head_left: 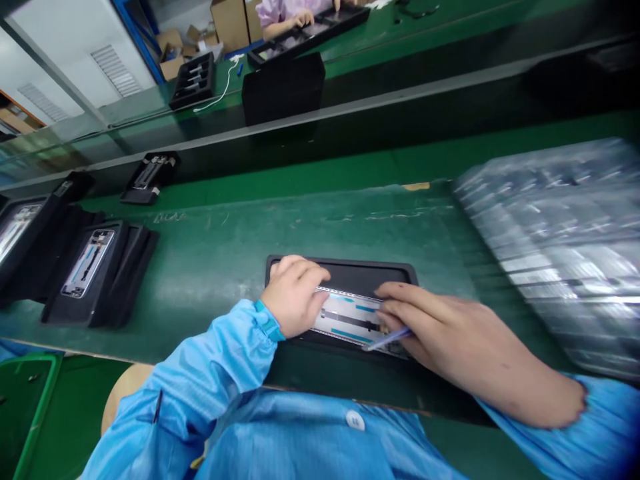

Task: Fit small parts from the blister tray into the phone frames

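A black tray [350, 270] lies on the green bench in front of me with a silver phone frame [345, 319] in it. My left hand [294, 293] rests curled on the frame's left end, pressing it down. Over the frame's right end, my right hand [450, 340] pinches a thin pale-blue tool [387, 340] whose tip touches the frame. Both sleeves are light blue.
Black trays [95, 273] holding another phone frame sit at the left. A blurred stack of clear-wrapped parts [560, 247] fills the right. Another person's hands [295, 20] work at a tray across the far bench. A green bin [25, 400] stands at lower left.
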Demonstrator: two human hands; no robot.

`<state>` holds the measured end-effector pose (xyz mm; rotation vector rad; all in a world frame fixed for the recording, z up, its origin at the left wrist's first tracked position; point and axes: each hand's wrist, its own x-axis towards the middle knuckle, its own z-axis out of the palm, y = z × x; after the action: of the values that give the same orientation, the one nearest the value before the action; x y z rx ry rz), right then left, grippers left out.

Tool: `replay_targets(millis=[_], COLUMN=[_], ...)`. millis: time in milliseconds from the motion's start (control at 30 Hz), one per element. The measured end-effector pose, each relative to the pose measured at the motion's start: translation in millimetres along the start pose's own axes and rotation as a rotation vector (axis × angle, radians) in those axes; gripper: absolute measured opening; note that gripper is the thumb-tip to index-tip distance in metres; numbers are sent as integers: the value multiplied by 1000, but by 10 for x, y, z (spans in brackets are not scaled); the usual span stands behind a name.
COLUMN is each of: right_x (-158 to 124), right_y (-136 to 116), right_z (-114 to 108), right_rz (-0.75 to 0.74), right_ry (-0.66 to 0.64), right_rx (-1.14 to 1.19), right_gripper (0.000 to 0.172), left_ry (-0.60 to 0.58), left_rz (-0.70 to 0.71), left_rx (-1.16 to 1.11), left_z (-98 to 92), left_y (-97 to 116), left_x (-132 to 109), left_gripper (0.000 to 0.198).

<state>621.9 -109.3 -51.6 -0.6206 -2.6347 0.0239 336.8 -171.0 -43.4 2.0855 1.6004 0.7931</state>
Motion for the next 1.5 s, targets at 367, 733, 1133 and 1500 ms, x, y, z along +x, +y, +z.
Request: replay_targets(millis=[367, 733, 1133, 1500], right_x=[-27, 107, 109, 42], right_y=[54, -136, -104, -103], right_z=[223, 173, 208, 254], right_rz=[21, 155, 222, 77], right_ry=[-96, -92, -57, -37], right_rx=[3, -59, 53, -100], right_gripper=[23, 18, 23, 24], left_ry=[-211, -210, -219, -236], left_rz=[43, 49, 20, 16], left_rx=[132, 114, 151, 179], left_z=[15, 14, 9, -4], left_y=[-57, -64, -55, -45], left_x=[-37, -48, -29, -22], left_gripper=[30, 32, 31, 29])
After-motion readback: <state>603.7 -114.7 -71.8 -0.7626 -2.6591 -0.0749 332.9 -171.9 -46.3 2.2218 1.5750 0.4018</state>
